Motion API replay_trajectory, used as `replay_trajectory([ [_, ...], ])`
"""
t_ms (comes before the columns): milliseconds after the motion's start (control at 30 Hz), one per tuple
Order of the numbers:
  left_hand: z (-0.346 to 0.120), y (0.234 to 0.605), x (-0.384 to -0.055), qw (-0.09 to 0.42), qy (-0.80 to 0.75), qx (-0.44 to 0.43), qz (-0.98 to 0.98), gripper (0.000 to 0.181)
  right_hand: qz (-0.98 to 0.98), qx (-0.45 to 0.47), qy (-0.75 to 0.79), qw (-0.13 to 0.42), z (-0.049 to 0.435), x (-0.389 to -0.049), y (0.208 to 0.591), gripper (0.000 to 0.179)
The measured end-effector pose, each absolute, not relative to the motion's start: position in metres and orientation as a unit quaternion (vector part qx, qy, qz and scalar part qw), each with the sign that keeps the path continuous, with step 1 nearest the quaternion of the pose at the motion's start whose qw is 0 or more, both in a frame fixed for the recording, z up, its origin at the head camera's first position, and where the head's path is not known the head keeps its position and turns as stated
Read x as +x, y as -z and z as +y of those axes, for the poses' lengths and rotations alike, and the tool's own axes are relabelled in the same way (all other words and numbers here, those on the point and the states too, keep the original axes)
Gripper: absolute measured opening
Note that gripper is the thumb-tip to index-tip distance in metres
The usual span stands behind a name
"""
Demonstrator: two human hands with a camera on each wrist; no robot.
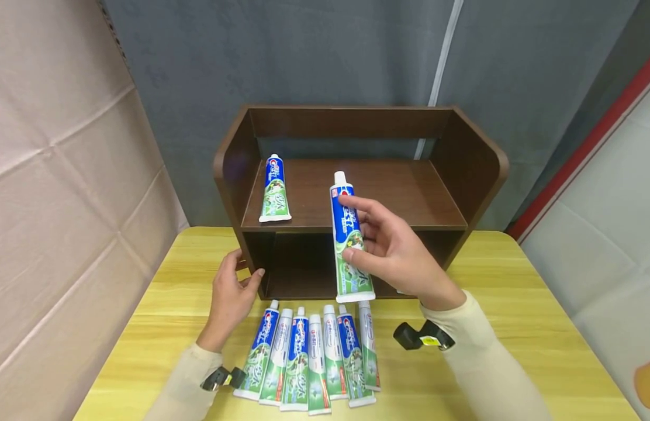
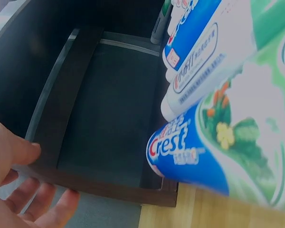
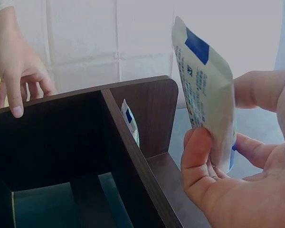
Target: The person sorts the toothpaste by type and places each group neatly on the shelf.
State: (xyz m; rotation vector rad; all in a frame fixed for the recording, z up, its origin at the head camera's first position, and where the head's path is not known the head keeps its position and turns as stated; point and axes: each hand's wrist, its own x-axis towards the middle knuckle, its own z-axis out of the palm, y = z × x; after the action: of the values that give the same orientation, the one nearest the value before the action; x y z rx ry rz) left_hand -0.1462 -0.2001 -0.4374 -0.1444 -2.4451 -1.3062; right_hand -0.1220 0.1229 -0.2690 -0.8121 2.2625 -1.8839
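My right hand (image 1: 396,248) holds a blue, green and white Crest toothpaste tube (image 1: 346,225) in front of the brown two-tier shelf (image 1: 304,225), cap end up. In the right wrist view the tube (image 3: 206,90) shows its back, pinched between thumb and fingers. My left hand (image 1: 235,292) grips the shelf's left side panel low down, the thumb on the inner side and the fingers outside, as the left wrist view shows. Another Crest tube (image 1: 275,190) lies on the upper board at its left end, cap toward the back.
Several toothpaste tubes, such as a Crest tube (image 1: 296,362) and a white-and-green tube (image 1: 317,365), lie side by side on the wooden table (image 1: 162,327) before the shelf, caps toward it. A grey curtain (image 1: 330,52) hangs behind.
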Motion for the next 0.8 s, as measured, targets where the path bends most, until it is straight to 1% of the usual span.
replay_trajectory([
  [300,-0.194,0.437,-0.143,0.189,0.469,-0.019,-0.863,0.048,0.752,-0.256,0.607,0.041,0.119,-0.139,0.261,0.074],
  [567,-0.193,0.439,-0.143,0.191,0.465,-0.017,-0.864,0.047,0.762,-0.246,0.597,0.044,0.117,-0.152,0.260,0.073],
  [800,-0.193,0.439,-0.143,0.195,0.461,-0.017,-0.866,0.046,0.769,-0.251,0.586,0.035,0.114,-0.167,0.254,0.073],
])
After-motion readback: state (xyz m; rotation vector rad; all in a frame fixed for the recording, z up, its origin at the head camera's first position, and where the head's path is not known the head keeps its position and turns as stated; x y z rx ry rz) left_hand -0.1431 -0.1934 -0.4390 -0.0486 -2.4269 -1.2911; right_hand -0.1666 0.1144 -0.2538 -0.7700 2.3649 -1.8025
